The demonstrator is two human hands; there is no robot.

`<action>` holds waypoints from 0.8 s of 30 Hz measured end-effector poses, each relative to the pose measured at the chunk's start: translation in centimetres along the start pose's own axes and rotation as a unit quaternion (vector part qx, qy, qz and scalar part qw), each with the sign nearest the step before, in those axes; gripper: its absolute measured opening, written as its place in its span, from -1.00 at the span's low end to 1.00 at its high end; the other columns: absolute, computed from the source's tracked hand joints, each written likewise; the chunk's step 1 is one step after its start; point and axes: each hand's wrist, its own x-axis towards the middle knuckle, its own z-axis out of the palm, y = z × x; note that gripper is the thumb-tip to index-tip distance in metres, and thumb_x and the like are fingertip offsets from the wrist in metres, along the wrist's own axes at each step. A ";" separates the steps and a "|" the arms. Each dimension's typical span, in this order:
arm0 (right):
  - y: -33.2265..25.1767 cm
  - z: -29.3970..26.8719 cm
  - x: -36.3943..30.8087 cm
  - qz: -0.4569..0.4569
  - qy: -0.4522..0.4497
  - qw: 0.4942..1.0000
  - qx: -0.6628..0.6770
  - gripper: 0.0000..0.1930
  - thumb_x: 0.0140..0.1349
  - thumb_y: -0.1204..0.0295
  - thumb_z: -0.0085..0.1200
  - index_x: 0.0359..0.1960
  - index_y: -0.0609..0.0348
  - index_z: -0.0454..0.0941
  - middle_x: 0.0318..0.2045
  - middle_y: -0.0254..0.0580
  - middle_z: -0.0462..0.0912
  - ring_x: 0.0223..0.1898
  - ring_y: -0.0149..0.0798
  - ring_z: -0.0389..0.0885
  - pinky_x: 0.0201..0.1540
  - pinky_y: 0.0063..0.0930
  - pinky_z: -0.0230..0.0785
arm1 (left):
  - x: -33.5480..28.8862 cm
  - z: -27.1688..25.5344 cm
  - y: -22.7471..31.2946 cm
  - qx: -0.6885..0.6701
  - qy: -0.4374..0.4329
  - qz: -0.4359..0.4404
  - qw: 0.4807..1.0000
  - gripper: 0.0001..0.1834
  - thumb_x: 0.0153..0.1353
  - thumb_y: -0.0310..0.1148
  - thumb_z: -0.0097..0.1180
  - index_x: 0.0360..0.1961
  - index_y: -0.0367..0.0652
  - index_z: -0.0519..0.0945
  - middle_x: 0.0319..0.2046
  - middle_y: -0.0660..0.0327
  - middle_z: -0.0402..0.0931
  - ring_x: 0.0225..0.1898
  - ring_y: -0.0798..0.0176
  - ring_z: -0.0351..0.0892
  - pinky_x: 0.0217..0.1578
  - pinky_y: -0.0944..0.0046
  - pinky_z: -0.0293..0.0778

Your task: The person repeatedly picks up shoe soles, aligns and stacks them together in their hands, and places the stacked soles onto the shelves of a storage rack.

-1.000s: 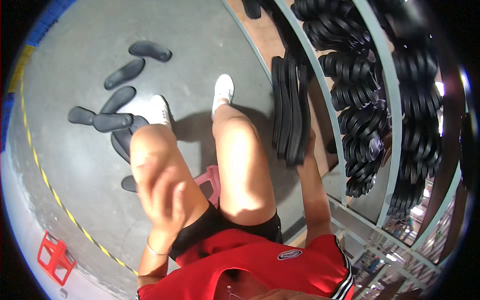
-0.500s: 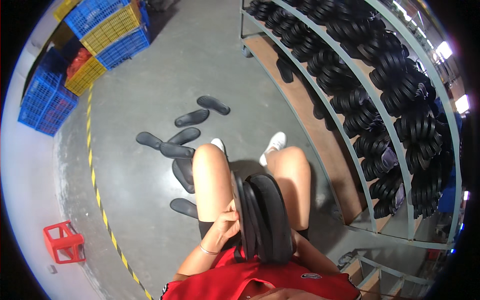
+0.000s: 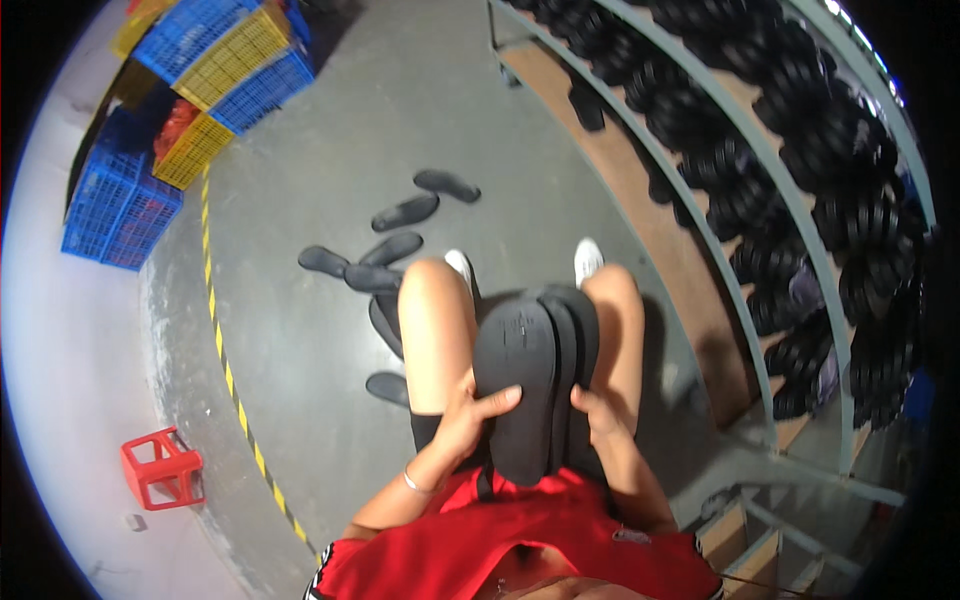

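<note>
A small stack of black shoe soles (image 3: pixel 522 390) lies fanned out above my lap, between my knees. The nearest sole shows its broad flat face, with faint marks near the far end; the edges of the others show to its right. My left hand (image 3: pixel 468 420) grips the stack from the left, its thumb flat on the top sole and its fingers mostly hidden. On the right edge, my right hand (image 3: pixel 600 412) closes round the soles with its thumb up, the other fingers largely out of sight behind them.
Several loose black soles (image 3: pixel 405 212) lie scattered on the grey floor beyond my left knee. A wheeled rack (image 3: pixel 640 165) full of black soles curves along the right. Blue and yellow crates (image 3: pixel 235 62) are piled far left, and a red stool (image 3: pixel 163 468) stands near left.
The soles have turned from edge-on to show a broad face upward. My left thumb now lies across the top sole, and my right hand has come into view at the right edge.
</note>
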 end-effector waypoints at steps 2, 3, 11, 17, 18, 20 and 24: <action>0.4 0.2 -0.2 -0.050 0.027 0.998 0.000 -0.20 0.11 0.21 0.33 0.30 0.34 0.21 0.20 -0.08 0.42 0.23 -0.15 0.37 0.29 -0.24 0.18 | -0.3 0.0 -0.4 -0.007 -0.007 0.001 1.000 -0.51 0.11 -0.39 0.32 0.06 -0.30 0.50 -0.06 0.18 0.58 0.01 0.27 0.52 0.13 0.22 0.35; 0.5 -0.4 0.1 -0.085 0.039 0.995 -0.019 -0.17 0.08 0.20 0.35 0.31 0.32 0.20 0.20 -0.09 0.42 0.22 -0.16 0.38 0.29 -0.26 0.18 | -0.1 0.2 -0.6 -0.032 -0.008 0.005 0.999 -0.55 0.11 -0.38 0.32 0.02 -0.30 0.52 -0.09 0.19 0.60 -0.02 0.28 0.54 0.10 0.23 0.37; 0.0 -0.7 -0.8 -0.142 0.069 0.982 -0.104 -0.11 -0.10 0.14 0.49 0.23 0.30 0.31 0.09 -0.14 0.50 0.15 -0.20 0.42 0.23 -0.33 0.22 | 0.2 0.4 -1.6 -0.145 -0.055 -0.046 0.987 -0.52 0.13 -0.47 0.23 0.10 -0.24 0.46 -0.03 0.15 0.57 0.02 0.21 0.54 0.10 0.20 0.42; 1.4 0.5 -0.6 -0.136 0.129 0.981 -0.058 -0.09 -0.13 0.13 0.51 0.21 0.31 0.31 0.07 -0.14 0.51 0.13 -0.22 0.43 0.22 -0.34 0.24 | 0.1 1.1 -1.0 -0.102 -0.023 0.027 0.994 -0.35 0.12 -0.57 0.19 0.26 -0.14 0.30 0.10 0.17 0.48 0.13 0.24 0.46 0.18 0.21 0.35; 1.6 0.8 -0.5 -0.150 0.149 0.976 -0.049 -0.09 -0.14 0.14 0.52 0.21 0.32 0.31 0.07 -0.15 0.50 0.13 -0.23 0.44 0.22 -0.34 0.24 | 0.2 1.0 -1.0 -0.103 -0.022 0.023 0.994 -0.35 0.12 -0.57 0.19 0.26 -0.14 0.30 0.10 0.17 0.48 0.13 0.24 0.46 0.18 0.21 0.35; 1.8 1.1 -0.3 -0.169 0.139 0.974 -0.053 -0.09 -0.14 0.15 0.52 0.21 0.32 0.31 0.07 -0.17 0.50 0.12 -0.24 0.44 0.22 -0.35 0.24 | 0.1 0.7 -0.9 -0.095 -0.020 0.023 0.995 -0.34 0.12 -0.59 0.17 0.27 -0.13 0.29 0.10 0.19 0.48 0.16 0.25 0.43 0.20 0.23 0.31; 2.0 1.4 0.2 -0.225 0.104 0.966 -0.073 -0.13 -0.11 0.14 0.51 0.18 0.34 0.32 0.04 -0.21 0.50 0.11 -0.30 0.43 0.21 -0.41 0.25 | -0.2 1.0 -0.6 -0.110 -0.016 0.017 0.994 -0.35 0.12 -0.60 0.15 0.27 -0.13 0.29 0.10 0.19 0.47 0.15 0.24 0.44 0.20 0.23 0.31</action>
